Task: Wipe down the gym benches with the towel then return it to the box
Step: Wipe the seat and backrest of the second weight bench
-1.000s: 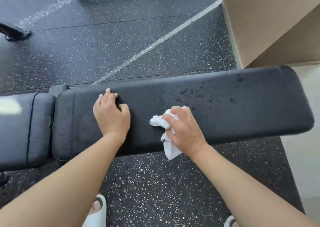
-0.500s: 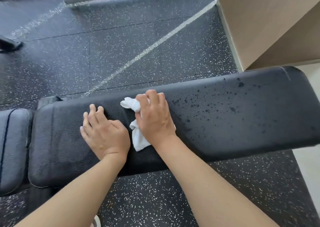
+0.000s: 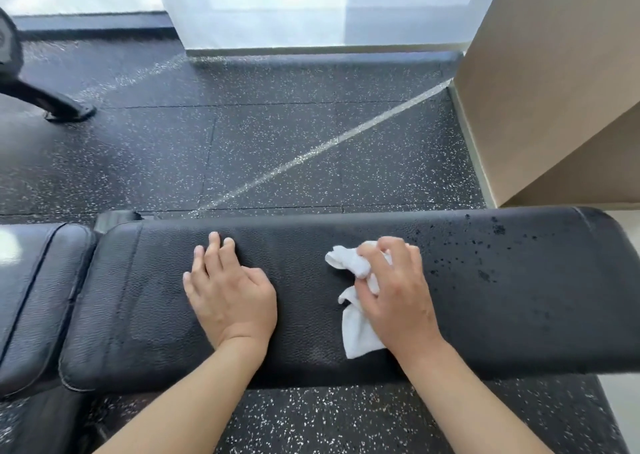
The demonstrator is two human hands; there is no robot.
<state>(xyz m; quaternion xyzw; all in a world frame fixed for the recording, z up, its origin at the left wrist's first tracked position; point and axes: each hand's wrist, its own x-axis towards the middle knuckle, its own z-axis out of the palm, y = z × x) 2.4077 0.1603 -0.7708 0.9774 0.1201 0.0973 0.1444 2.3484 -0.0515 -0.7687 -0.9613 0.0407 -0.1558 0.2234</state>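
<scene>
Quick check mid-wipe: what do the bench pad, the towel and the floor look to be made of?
Bench pad: black vinyl or faux leather, judging by the pebbled grain, soft sheen and stitched seam; dark specks dot its right end. Towel: white soft cloth, likely cotton, bunched into limp folds under the right hand. Floor: probably rubber tiles, matte black with white flecks and visible seams.

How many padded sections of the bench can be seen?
2. The long pad lies under both hands and the towel; the shorter pad sits at its left end, cut by the frame edge. More may be hidden.
</scene>
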